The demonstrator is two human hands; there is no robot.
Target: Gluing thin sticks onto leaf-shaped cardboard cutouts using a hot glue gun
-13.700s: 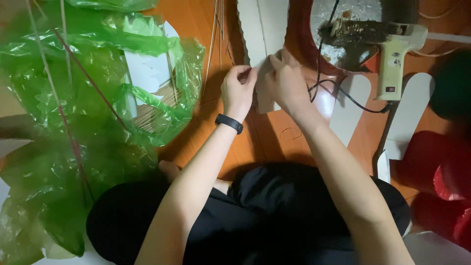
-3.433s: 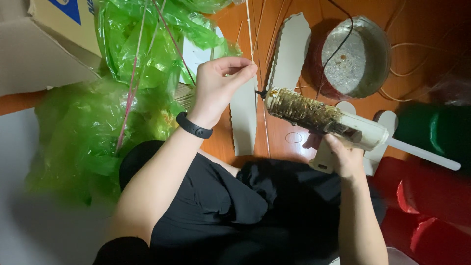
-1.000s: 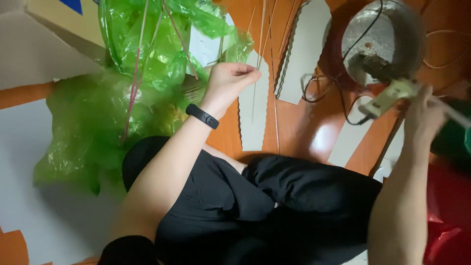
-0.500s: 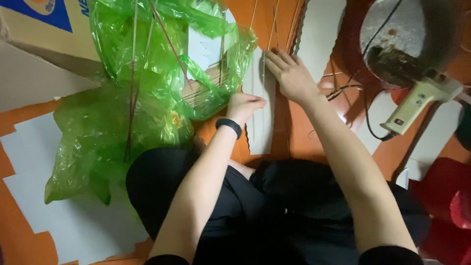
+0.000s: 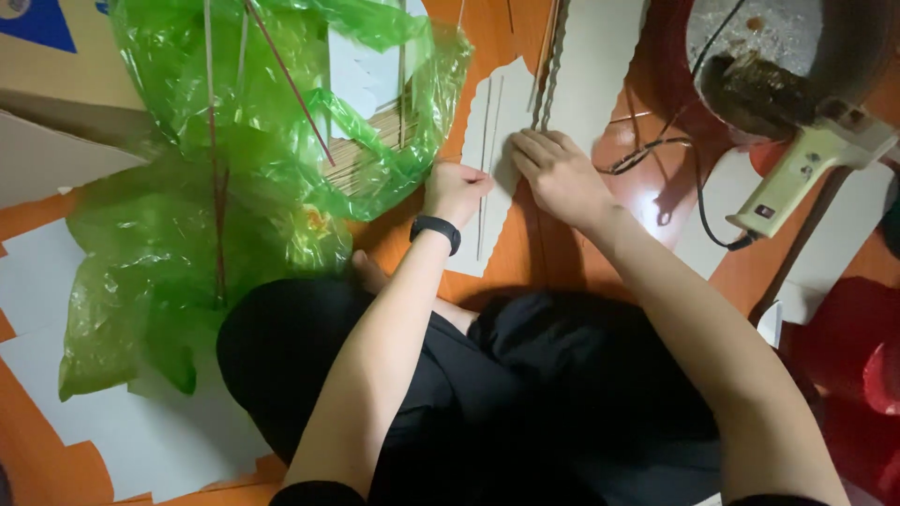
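The left hand [image 5: 457, 190] is curled in a loose fist. Its grip is pressed together on the top of a thin stick [image 5: 481, 217]. The stick lies on a white card [image 5: 489, 159] with a zigzag edge. Holding the stick at its top likely keeps it straight on the card. A black band [image 5: 436, 231] sits on that wrist.

The right hand [image 5: 560, 173] lies flat just beside it. Its grip is spread, and the fingers [image 5: 531, 148] press down on the card. It pinches nothing. The flat hand seems to keep the card from sliding on the floor [image 5: 525, 253]. A second thin stick [image 5: 494, 112] lies on the card too, close to the first one.

The card rests on the orange floor, right in front of the person's knees, so both hands reach it with ease. Above it lies a long white strip [image 5: 591, 66] with a zigzag edge.

To the right, a glue gun [image 5: 806, 169] rests with its nose on a round metal pan [image 5: 806, 42]. I think the pan is there to catch hot drips. Its black cord [image 5: 675, 155] loops across the floor, near the right hand.

To the left is a big green bag [image 5: 234, 187]. It is open, with a bundle of sticks [image 5: 370, 155] inside, near the left hand. A cardboard box [image 5: 66, 84] stands behind the bag. White paper pieces [image 5: 112, 422] lie on the floor at the lower left. Something red [image 5: 858, 365] sits at the far right; I cannot tell what it is.
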